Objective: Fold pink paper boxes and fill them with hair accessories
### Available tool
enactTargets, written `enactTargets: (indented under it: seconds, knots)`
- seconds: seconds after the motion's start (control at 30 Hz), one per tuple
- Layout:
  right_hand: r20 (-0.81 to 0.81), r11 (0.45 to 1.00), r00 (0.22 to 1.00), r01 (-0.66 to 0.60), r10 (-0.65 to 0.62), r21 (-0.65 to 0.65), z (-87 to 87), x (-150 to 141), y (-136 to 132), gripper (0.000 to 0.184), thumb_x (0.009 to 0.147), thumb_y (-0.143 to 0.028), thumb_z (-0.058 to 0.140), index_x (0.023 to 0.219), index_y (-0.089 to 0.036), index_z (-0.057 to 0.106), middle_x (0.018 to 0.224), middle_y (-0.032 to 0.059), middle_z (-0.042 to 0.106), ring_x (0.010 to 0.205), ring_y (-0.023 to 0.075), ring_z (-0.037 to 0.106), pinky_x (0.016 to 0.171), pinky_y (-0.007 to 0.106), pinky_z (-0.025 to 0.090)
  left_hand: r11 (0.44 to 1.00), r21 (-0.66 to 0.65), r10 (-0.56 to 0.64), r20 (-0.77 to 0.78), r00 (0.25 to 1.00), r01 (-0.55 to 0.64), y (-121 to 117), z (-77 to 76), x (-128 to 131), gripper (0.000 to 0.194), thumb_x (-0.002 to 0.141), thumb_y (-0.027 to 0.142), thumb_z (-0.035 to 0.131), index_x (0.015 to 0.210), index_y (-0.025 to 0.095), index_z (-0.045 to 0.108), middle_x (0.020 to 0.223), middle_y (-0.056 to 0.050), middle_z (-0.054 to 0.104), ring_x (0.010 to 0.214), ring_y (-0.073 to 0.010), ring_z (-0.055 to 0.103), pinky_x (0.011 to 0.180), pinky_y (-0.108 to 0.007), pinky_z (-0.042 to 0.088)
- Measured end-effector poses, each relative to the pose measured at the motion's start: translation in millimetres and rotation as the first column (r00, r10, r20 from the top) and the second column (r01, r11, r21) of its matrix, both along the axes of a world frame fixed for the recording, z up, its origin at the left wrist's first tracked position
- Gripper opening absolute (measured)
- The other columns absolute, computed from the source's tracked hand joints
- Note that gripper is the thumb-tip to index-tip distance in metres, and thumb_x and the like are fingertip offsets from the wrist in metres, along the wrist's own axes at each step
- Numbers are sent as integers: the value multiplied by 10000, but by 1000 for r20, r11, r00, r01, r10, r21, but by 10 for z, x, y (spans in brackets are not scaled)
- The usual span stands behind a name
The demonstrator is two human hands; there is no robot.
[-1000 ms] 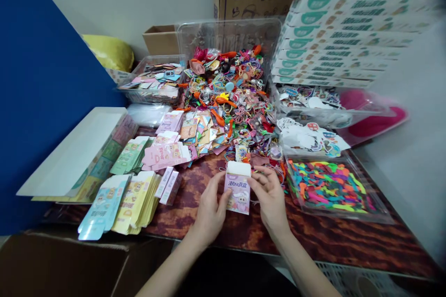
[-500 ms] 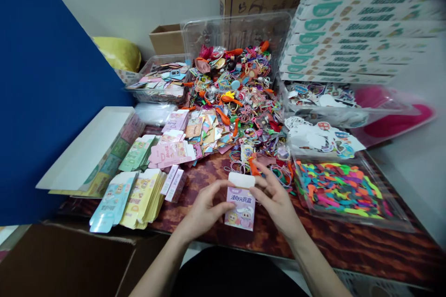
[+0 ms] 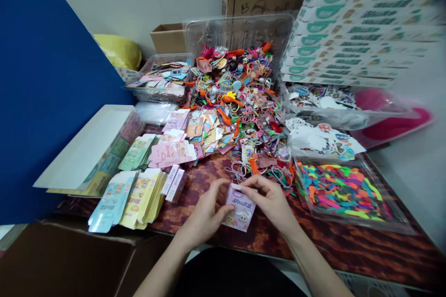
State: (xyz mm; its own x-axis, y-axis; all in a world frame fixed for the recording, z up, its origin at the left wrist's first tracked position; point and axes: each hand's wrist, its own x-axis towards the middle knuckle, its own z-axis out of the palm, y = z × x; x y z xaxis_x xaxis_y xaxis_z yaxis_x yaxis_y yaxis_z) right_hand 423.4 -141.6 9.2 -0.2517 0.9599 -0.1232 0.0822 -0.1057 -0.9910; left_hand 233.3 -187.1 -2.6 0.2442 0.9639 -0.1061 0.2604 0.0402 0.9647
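A small purple cardboard box (image 3: pixel 240 211) printed with cartoon figures stands between my hands near the table's front edge, tilted slightly. My left hand (image 3: pixel 211 211) grips its left side, thumb on the printed front. At the top edge, the fingers of my right hand (image 3: pixel 266 197) pinch the white lid flap (image 3: pixel 236 187), which is folded down and mostly hidden. To the left, two closed purple boxes (image 3: pixel 174 184) lie side by side. Beside them are flat stacks of yellow boxes (image 3: pixel 142 197), blue boxes (image 3: pixel 113 199), green boxes (image 3: pixel 135 152) and pink boxes (image 3: pixel 172 153).
Behind my hands, a heap of trinkets and hair ties (image 3: pixel 240 93) spills from a clear bin (image 3: pixel 278 23). At right sit a tray of bright rubbery pieces (image 3: pixel 344 190), white sticker cutouts (image 3: pixel 320 139) and a tall stack of white cartons (image 3: pixel 351 28). A blue panel (image 3: pixel 52 93) borders the left.
The lid flap, upright before, is now folded down at the box top. My right hand has moved inward over it, and the box has tilted.
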Motion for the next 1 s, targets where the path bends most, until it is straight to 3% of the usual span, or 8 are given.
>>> enactTargets:
  seconds: [0.2, 0.4, 0.53, 0.67, 0.77, 1.0]
  knots:
    - [28, 993, 993, -118, 117, 27, 9, 21, 23, 250, 807, -428, 716, 750, -186, 736, 904, 70, 762, 861, 232, 691, 789, 342, 536, 999, -1, 39, 3, 999, -39, -15, -78, 3, 389, 906, 198, 560, 1268, 242, 425, 1034, -44, 640, 829, -167, 619, 698, -269, 497]
    - [79, 1000, 997, -13, 12, 4, -109, 42, 10, 217, 796, -397, 715, 775, -181, 718, 738, 25, 712, 681, 177, 635, 636, 274, 507, 1000, -25, 2, 15, 1000, -2, -14, -17, -17, 383, 906, 200, 567, 1269, 257, 456, 1103, -45, 646, 852, -168, 614, 712, -270, 489]
    - [119, 1000, 993, 12, -15, 24, -63, 1, -7, 198, 805, -371, 680, 750, -181, 692, 688, 12, 674, 636, 167, 604, 593, 260, 477, 999, -22, -25, -12, 1000, 25, 10, 33, -33, 399, 914, 202, 554, 1296, 264, 454, 1103, -44, 648, 847, -170, 613, 699, -265, 480]
    - [242, 982, 965, 64, -106, 176, 47, -78, -50, 192, 851, -326, 606, 730, -190, 668, 689, 19, 667, 639, 174, 601, 608, 270, 456, 998, 62, -12, -93, 996, 17, 38, 50, -38, 398, 920, 214, 559, 1304, 261, 463, 1065, -40, 642, 860, -177, 596, 728, -272, 469]
    - [305, 963, 947, 20, -105, 268, 94, -106, -57, 187, 879, -291, 572, 755, -195, 675, 736, 28, 692, 680, 181, 621, 652, 275, 453, 999, 44, 7, -34, 999, -5, 43, 38, -49, 407, 922, 249, 568, 1312, 250, 455, 1025, -39, 642, 826, -173, 585, 702, -264, 467]
    - [272, 976, 962, -75, 17, 204, 83, -62, -5, 195, 872, -292, 593, 746, -184, 695, 701, 24, 680, 660, 174, 608, 619, 259, 449, 999, -46, -9, 114, 993, 15, -6, -15, -96, 429, 931, 263, 560, 1342, 242, 438, 1023, -49, 634, 893, -189, 608, 734, -274, 487]
